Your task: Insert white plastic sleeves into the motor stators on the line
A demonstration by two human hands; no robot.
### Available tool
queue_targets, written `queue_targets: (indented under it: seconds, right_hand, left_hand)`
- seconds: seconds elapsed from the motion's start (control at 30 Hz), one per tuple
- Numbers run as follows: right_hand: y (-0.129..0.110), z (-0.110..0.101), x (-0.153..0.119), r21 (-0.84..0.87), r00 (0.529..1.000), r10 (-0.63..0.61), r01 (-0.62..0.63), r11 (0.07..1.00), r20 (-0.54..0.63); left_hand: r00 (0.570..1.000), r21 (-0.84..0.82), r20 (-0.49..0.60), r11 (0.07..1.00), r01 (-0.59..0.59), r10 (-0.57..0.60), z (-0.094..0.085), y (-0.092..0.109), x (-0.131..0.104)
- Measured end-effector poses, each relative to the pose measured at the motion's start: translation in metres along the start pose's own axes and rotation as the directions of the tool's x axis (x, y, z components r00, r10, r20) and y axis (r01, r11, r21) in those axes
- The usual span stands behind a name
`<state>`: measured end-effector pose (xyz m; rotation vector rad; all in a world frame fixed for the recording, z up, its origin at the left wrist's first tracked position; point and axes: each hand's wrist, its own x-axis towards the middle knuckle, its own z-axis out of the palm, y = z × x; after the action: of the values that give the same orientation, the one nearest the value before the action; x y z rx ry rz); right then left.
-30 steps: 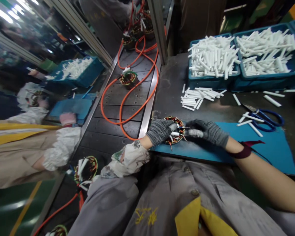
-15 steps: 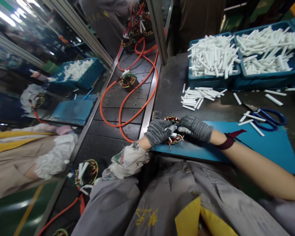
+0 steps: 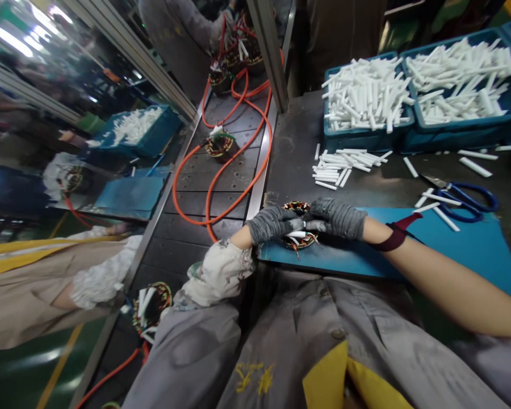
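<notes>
A round coil with red, green and yellow wires (image 3: 297, 243) lies on the blue mat (image 3: 464, 247), partly covered by both hands. My left hand (image 3: 270, 224), in a grey striped glove, is closed over the coil's left side, its fingertips beside a white sleeve (image 3: 297, 233). From the right, my right hand (image 3: 338, 218), gloved alike, has its fingers pressed together at the coil's middle, near the other fingertips. A small white piece shows between the two hands. What exactly the fingers pinch is too small to tell.
Blue bins of white tubes (image 3: 368, 96) stand at the back right, with loose tubes (image 3: 340, 165) in front. Blue-handled scissors (image 3: 468, 199) lie at the mat's edge. Left, a conveyor (image 3: 187, 196) carries coils with orange cables (image 3: 208, 218). A co-worker's arm (image 3: 97, 278) reaches in beyond it.
Both hands stay at the coil; the left fingers have shifted slightly, showing more of the white sleeve. The co-worker's arm at left has moved a little, and another person's arm shows at the top.
</notes>
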<state>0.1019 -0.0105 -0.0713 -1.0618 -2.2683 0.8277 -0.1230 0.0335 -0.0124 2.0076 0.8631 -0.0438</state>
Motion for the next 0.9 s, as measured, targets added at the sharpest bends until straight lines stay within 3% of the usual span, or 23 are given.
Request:
queue_targets:
  seconds: [0.1,0.2,0.3,0.37,0.47,0.57,0.67,0.8,0.9]
  right_hand:
    - [-0.003,0.001,-0.004,0.015,0.995,0.077,-0.076,0.997,-0.067]
    - [-0.001,-0.003,-0.013,0.206,0.98,0.116,-0.082,0.975,-0.161]
    - [-0.001,-0.007,-0.027,0.32,0.959,0.171,-0.092,0.943,-0.227]
    - [-0.003,-0.011,-0.04,0.307,0.935,0.23,-0.144,0.941,-0.268]
    - [-0.009,-0.015,-0.061,0.27,0.886,0.335,-0.253,0.929,-0.32]
    - [-0.013,-0.015,-0.074,0.248,0.864,0.364,-0.29,0.924,-0.347]
    - [-0.016,-0.007,-0.073,0.247,0.87,0.341,-0.264,0.932,-0.357]
    - [-0.022,0.006,-0.065,0.277,0.891,0.303,-0.214,0.937,-0.338]
    - [-0.025,0.011,-0.062,0.339,0.918,0.256,-0.147,0.929,-0.304]
  left_hand:
    - [0.984,0.252,0.112,0.962,0.104,-0.136,-0.012,0.022,0.011]
    - [0.973,0.53,0.129,0.842,0.097,-0.193,-0.01,0.048,0.023]
    - [0.984,0.69,0.051,0.718,0.091,-0.174,0.001,0.062,0.029]
    - [0.998,0.731,-0.006,0.68,0.051,-0.068,0.004,0.061,0.03]
    - [0.998,0.685,0.008,0.727,-0.047,0.056,-0.005,0.051,0.03]
    - [0.995,0.645,0.095,0.761,-0.067,0.007,-0.019,0.039,0.038]
    - [0.996,0.655,0.087,0.752,-0.068,0.014,-0.028,0.029,0.052]
    - [0.994,0.462,-0.106,0.887,0.026,0.026,-0.026,0.018,0.047]
    - [0.939,0.333,-0.305,0.941,-0.053,0.161,-0.012,0.015,0.022]
